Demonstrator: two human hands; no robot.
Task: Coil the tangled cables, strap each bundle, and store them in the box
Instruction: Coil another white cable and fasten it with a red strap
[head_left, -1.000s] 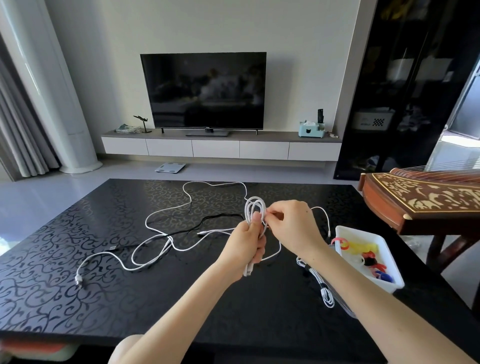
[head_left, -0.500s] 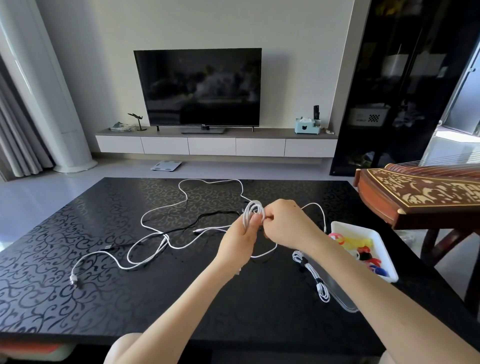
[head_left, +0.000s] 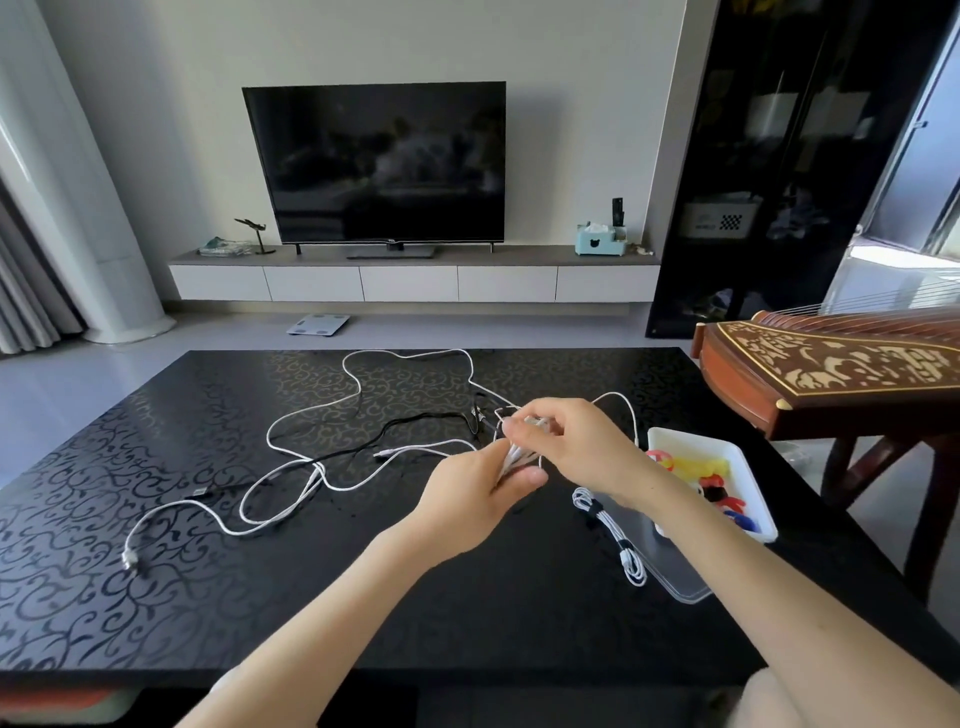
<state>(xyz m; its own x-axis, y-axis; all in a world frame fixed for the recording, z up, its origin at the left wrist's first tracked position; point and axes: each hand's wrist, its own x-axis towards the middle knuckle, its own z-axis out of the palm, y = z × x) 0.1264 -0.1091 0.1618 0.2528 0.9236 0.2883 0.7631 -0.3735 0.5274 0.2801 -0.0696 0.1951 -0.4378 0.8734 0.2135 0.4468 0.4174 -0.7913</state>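
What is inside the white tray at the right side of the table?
The white tray holds small coloured straps: yellow, red, blue. The right forearm covers its near part, hiding anything there.

L hand (head_left: 475, 501) + R hand (head_left: 576, 447) together, forearms extended, fingers curled, both pinching cable (head_left: 511, 457).

- Faces a pale wall (head_left: 571, 104), with a dark television (head_left: 374, 161) standing on a white floating console (head_left: 410, 283).
- Shows grey floor (head_left: 78, 384) with a scale (head_left: 318, 324) lying on it.
- Has a white column (head_left: 67, 208) and a grey curtain (head_left: 26, 291) at left.
- Has a black glass cabinet (head_left: 779, 156) at right, daylight (head_left: 898, 257) beyond.
- Includes a black patterned table (head_left: 156, 519), with a carved wooden zither (head_left: 831, 374) beside it.
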